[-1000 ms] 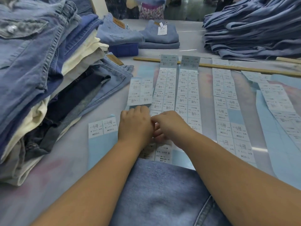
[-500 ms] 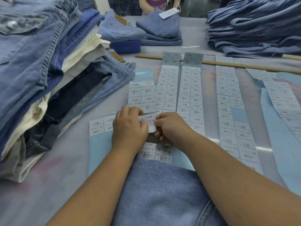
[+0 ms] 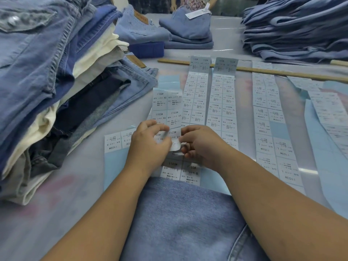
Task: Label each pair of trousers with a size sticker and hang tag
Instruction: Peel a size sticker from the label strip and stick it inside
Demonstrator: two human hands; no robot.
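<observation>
Trousers of light blue denim (image 3: 180,219) lie flat at the near table edge between the person's forearms, and no sticker or hang tag shows on the visible part. Just beyond them, the left hand (image 3: 148,146) pinches a short white XS size-sticker strip on pale blue backing (image 3: 167,108), while the right hand (image 3: 201,146) pinches the curling corner of one sticker (image 3: 176,142), apparently peeling it free. Longer sticker strips (image 3: 222,102) lie in rows further out. A mixed stack of folded jeans (image 3: 56,87) sits left, and a blue pile (image 3: 297,29) sits far right. This pair's labelling seems barely begun: sticking and tagging remain.
</observation>
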